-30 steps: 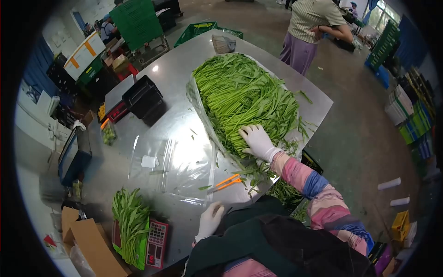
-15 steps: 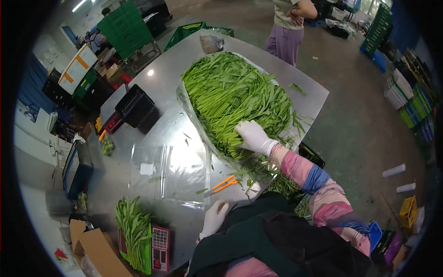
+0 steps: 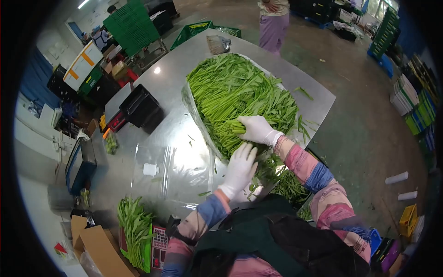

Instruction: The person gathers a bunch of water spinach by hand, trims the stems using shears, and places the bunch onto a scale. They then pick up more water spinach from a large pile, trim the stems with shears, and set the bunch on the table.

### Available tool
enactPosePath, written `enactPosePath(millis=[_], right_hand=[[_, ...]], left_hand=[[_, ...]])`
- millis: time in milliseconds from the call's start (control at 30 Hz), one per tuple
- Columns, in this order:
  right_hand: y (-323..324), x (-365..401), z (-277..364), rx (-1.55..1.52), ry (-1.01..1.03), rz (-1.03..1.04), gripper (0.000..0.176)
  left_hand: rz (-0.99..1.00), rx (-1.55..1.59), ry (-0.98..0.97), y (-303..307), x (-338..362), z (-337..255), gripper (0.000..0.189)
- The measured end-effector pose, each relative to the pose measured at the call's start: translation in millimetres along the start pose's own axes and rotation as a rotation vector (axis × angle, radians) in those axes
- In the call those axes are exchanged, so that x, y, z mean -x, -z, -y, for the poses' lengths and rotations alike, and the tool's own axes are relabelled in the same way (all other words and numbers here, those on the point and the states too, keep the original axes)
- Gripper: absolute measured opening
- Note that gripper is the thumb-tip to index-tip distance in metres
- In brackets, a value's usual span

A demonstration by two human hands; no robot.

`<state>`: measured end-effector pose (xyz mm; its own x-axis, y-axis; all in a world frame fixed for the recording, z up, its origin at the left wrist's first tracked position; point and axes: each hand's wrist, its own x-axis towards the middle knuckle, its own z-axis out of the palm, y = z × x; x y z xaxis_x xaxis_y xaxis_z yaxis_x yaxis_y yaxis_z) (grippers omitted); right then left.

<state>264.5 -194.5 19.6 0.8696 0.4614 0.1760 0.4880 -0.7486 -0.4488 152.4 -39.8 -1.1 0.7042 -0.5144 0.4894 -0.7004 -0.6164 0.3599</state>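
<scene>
A big heap of water spinach [image 3: 240,92], long green stems with narrow leaves, lies in a clear plastic bag on the metal table [image 3: 171,85]. My right hand [image 3: 258,130], in a white glove, is closed around a bunch of stems at the heap's near edge. Just below it, my gloved left hand [image 3: 240,168] reaches to the same edge with its fingers stretched out and nothing visible in them. Flat clear plastic bags [image 3: 184,171] lie left of my left hand, a white label [image 3: 150,169] on them.
A bunch of greens [image 3: 134,226] rests on a scale [image 3: 159,242] at the lower left, beside a cardboard box [image 3: 99,249]. A black bin [image 3: 138,105] stands at the table's left. Trimmings fill a crate [image 3: 290,189] below the right edge. Another person [image 3: 274,27] stands beyond the table.
My left hand has come up from the table's near edge to the heap, beside my right hand. The orange-handled scissors are now out of sight. My right hand stays on the stems.
</scene>
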Motion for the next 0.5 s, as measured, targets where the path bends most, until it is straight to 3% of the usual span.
enactPosePath(millis=[100, 200, 333, 500], right_hand=[[8, -1, 6, 0.002, -0.066, 0.094, 0.047], [12, -1, 12, -0.036, -0.112, 0.084, 0.042], [3, -3, 2, -0.161, -0.132, -0.069, 0.040], [9, -4, 1, -0.263, -0.170, -0.180, 0.037]], left_hand=[[0.146, -0.074, -0.177, -28, -22, 17, 0.040], [0.250, -0.228, -0.161, -46, -24, 28, 0.039], [-0.016, -0.254, -0.220, -52, -22, 46, 0.027], [-0.145, -0.098, -0.240, -58, -30, 72, 0.048]])
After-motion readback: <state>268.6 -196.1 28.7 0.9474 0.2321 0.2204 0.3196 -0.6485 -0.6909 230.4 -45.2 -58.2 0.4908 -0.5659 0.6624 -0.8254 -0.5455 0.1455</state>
